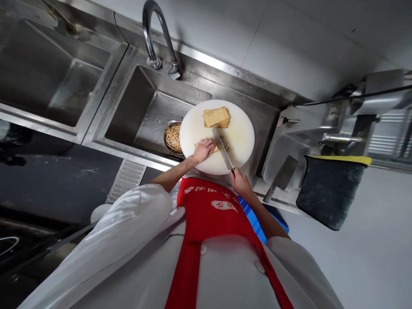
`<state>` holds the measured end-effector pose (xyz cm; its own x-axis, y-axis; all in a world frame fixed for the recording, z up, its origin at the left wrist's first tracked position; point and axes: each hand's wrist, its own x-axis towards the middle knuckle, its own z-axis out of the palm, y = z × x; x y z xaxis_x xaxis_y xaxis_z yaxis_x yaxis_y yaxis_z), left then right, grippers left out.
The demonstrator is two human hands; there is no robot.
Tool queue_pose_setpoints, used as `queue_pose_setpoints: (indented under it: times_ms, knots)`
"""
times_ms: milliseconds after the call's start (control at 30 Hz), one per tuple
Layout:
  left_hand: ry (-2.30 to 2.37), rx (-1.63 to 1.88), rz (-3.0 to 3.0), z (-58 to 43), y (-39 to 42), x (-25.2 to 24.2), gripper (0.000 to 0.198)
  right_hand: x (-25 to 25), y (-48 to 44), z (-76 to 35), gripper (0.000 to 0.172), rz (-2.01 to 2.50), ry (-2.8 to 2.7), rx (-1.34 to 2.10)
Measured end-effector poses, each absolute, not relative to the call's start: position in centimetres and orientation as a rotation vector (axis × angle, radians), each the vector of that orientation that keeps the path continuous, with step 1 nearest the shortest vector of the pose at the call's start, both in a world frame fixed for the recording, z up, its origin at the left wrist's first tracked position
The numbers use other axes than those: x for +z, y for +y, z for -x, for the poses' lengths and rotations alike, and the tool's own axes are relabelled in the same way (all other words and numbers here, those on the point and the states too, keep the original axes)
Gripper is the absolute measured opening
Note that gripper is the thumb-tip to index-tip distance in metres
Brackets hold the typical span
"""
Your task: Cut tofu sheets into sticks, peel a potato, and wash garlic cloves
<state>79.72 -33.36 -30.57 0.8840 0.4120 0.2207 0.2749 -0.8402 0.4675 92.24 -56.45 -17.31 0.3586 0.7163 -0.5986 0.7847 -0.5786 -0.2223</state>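
A round white cutting board (240, 133) lies across the right end of a steel sink. My left hand (203, 150) presses with curled fingers on a tan tofu sheet (215, 149) at the board's near left. My right hand (240, 182) grips the handle of a knife (222, 149), whose blade rests against the sheet beside my left fingers. A few cut strips (227, 146) lie right of the blade. A stack of uncut tan sheets (216, 116) sits at the board's far side. A metal bowl (173, 137) of cut strips stands in the sink, left of the board.
A curved tap (154, 30) rises behind the sink basin (141, 107); a second basin (48, 77) lies to the left. A cleaver (281, 177) rests on the steel counter at right, next to a dark cloth (328, 189) and a machine (354, 124). A blue crate (254, 223) sits below.
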Motion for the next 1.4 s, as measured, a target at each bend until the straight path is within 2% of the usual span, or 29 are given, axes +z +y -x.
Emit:
queue_pose_setpoints:
  times_ms: [300, 900, 1133, 1400]
  knots:
    - [0.481, 0.432, -2.571, -79.4, -33.2, -31.1, 0.032, -18.5, -55.5, -91.9, 0.029, -2.497, 1.38, -1.024]
    - [0.52, 0.46, -2.565, -78.9, -33.3, -31.3, 0.034, -16.7, -56.1, -91.5, 0.034, -2.471, 1.386, -0.986]
    - [0.471, 0.443, -2.553, -78.5, -33.1, -30.9, 0.032, -17.9, -55.0, -90.7, 0.032, -2.474, 1.385, -1.018]
    - [0.559, 0.452, -2.698, -78.1, -33.4, -31.0, 0.032, -16.8, -56.2, -90.6, 0.032, -2.479, 1.428, -0.963]
